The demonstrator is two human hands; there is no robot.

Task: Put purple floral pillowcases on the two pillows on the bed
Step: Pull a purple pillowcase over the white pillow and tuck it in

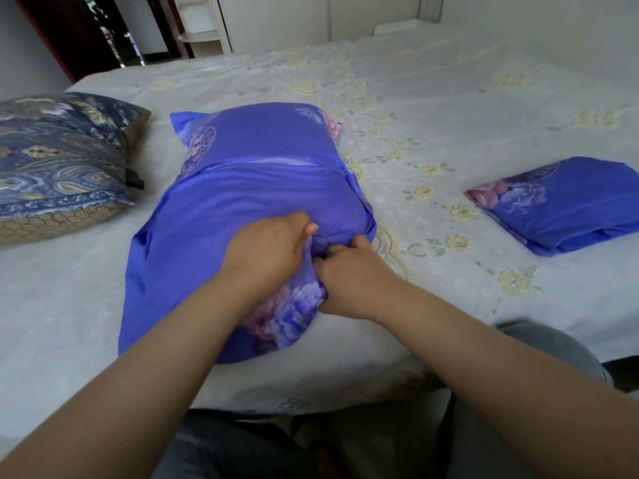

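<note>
A pillow lies in the middle of the bed inside a purple floral pillowcase (242,188), with a slit opening across its upper half. My left hand (266,250) rests on the near right part of the case, thumb out, fingers hidden in the fabric. Right beside it, my right hand (349,271) grips a bunched fold of the same case at the near corner. A second pillow (58,160), in a dark blue paisley cover, lies at the left. A folded purple floral pillowcase (560,205) lies flat at the right.
The bed carries a pale grey embroidered sheet (432,108) with yellow flowers. My grey-trousered legs (539,392) are at the near edge. A dark doorway and a white wardrobe (276,19) stand beyond the far side.
</note>
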